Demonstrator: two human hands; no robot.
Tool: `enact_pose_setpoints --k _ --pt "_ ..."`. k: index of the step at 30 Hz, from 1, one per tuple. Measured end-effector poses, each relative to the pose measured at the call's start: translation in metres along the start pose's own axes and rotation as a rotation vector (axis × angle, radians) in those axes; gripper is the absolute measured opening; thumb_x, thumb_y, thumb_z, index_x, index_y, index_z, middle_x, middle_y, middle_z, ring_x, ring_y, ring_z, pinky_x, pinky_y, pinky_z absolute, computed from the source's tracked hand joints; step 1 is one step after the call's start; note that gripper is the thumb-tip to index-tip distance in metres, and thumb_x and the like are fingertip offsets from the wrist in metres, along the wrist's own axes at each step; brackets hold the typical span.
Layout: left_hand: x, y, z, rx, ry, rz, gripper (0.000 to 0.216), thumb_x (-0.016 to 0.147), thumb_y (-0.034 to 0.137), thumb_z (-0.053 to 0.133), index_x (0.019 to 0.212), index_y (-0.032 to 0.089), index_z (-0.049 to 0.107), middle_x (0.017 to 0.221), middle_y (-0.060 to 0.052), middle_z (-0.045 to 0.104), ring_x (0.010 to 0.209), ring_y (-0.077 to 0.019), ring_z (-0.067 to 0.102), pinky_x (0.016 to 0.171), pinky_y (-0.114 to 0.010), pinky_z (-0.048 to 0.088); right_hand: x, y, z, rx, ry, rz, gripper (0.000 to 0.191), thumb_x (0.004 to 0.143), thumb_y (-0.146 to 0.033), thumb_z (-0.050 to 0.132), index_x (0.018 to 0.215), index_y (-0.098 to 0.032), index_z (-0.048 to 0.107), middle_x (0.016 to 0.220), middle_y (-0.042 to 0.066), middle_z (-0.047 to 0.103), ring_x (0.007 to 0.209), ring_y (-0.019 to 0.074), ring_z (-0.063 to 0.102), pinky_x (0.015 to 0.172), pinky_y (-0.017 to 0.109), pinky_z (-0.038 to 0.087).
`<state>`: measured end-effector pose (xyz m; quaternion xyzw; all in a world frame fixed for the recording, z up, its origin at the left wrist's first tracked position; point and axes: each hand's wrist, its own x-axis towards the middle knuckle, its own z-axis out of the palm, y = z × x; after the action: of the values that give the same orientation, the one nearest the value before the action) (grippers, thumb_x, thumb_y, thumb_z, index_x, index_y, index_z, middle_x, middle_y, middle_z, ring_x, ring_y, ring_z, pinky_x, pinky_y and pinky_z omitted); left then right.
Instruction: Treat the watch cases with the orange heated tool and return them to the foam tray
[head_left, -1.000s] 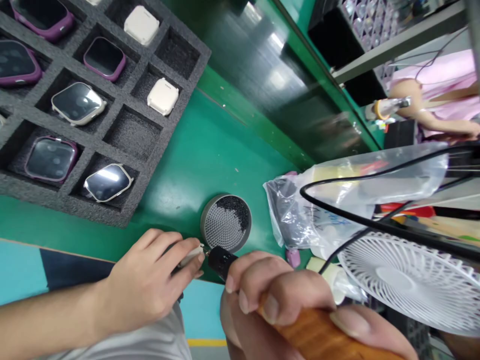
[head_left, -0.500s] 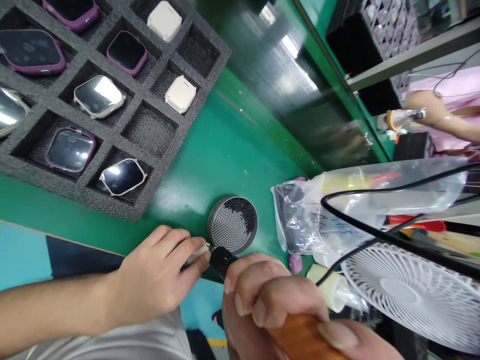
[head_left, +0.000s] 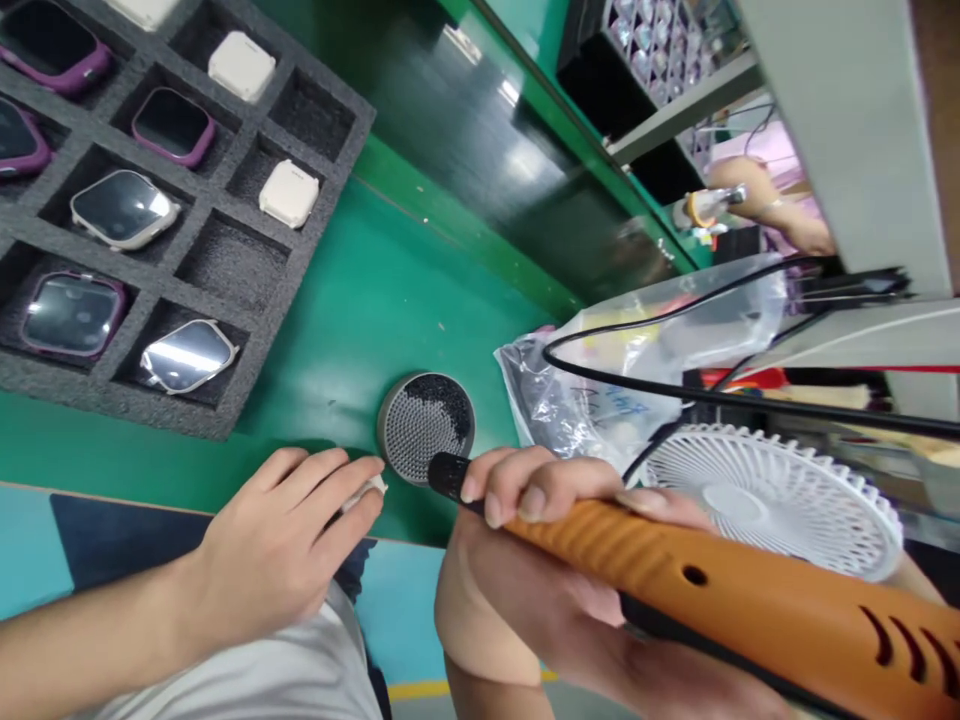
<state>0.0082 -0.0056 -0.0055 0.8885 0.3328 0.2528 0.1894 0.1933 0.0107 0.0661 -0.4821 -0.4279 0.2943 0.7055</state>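
My left hand [head_left: 281, 545] is closed around a small white part [head_left: 365, 490] at the front edge of the green bench. My right hand [head_left: 536, 510] grips an orange electric screwdriver [head_left: 720, 590]; its black nose [head_left: 446, 475] rests at the lower rim of a round metal screw dish [head_left: 425, 425] holding tiny black screws. The screwdriver tip sits a short way right of the white part.
A black foam tray [head_left: 247, 255] of smartwatch bodies, purple, white and silver, fills the upper left. A clear plastic bag [head_left: 600, 395], a black cable [head_left: 675, 385] and a white fan [head_left: 765, 495] lie to the right. Another person's arm [head_left: 765, 200] shows at the far right.
The screwdriver's nose has lifted away from the white part and moved up to the rim of the screw dish. More of the orange handle shows. My left hand stayed put.
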Motion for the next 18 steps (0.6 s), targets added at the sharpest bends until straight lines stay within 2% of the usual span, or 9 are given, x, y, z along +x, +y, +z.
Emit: enact_pose_setpoints --k 2,4,7,9,15,18 --pt "0.001 0.001 0.001 0.035 0.025 -0.034 0.026 0.102 0.027 0.061 0.123 0.016 0.071 0.135 -0.009 0.070 0.115 -0.0286 0.061 0.089 -0.044 0.045 0.000 0.004 -0.001 0.002 -0.019 0.009 0.064 0.100 -0.072 0.017 0.112 -0.027 0.061 0.079 -0.002 0.057 0.060 0.0140 0.056 0.053 0.037 0.050" --pt "0.001 0.002 0.002 0.046 0.014 -0.040 0.027 0.101 0.032 0.065 0.122 0.016 0.071 0.134 -0.009 0.071 0.116 -0.0288 0.061 0.089 -0.044 0.045 0.001 0.005 -0.002 0.017 -0.047 0.022 0.057 0.100 -0.070 0.026 0.113 -0.028 0.062 0.080 -0.002 0.058 0.062 0.0142 0.057 0.055 0.037 0.051" --pt "-0.001 0.001 0.001 0.011 -0.059 -0.006 0.029 0.102 0.027 0.059 0.126 0.015 0.070 0.147 -0.011 0.063 0.128 -0.0321 0.057 0.094 -0.047 0.044 0.003 0.003 -0.008 0.027 -0.120 0.028 0.046 0.097 -0.067 0.047 0.116 -0.028 0.063 0.083 -0.003 0.061 0.065 0.0144 0.058 0.057 0.037 0.052" --pt "-0.002 0.000 0.000 -0.012 -0.091 0.010 0.031 0.101 0.022 0.056 0.129 0.014 0.069 0.153 -0.011 0.059 0.132 -0.0333 0.056 0.096 -0.048 0.043 0.004 0.001 -0.011 0.003 -0.165 0.046 0.044 0.095 -0.065 0.054 0.117 -0.028 0.062 0.085 -0.003 0.062 0.067 0.0150 0.059 0.058 0.038 0.053" --pt "-0.004 -0.002 0.003 -0.013 -0.052 -0.014 0.027 0.101 0.025 0.061 0.126 0.018 0.070 0.141 -0.010 0.067 0.125 -0.0303 0.060 0.094 -0.046 0.044 0.006 0.004 -0.012 -0.001 -0.178 0.050 0.044 0.095 -0.064 0.051 0.117 -0.027 0.062 0.085 -0.003 0.062 0.068 0.0151 0.060 0.059 0.039 0.053" --pt "-0.004 -0.002 0.001 -0.021 -0.050 -0.016 0.029 0.101 0.025 0.060 0.127 0.018 0.070 0.144 -0.010 0.066 0.125 -0.0311 0.060 0.095 -0.046 0.044 0.007 0.006 -0.009 -0.001 -0.179 0.058 0.044 0.097 -0.063 0.050 0.117 -0.027 0.061 0.086 -0.002 0.062 0.068 0.0152 0.059 0.059 0.040 0.053"
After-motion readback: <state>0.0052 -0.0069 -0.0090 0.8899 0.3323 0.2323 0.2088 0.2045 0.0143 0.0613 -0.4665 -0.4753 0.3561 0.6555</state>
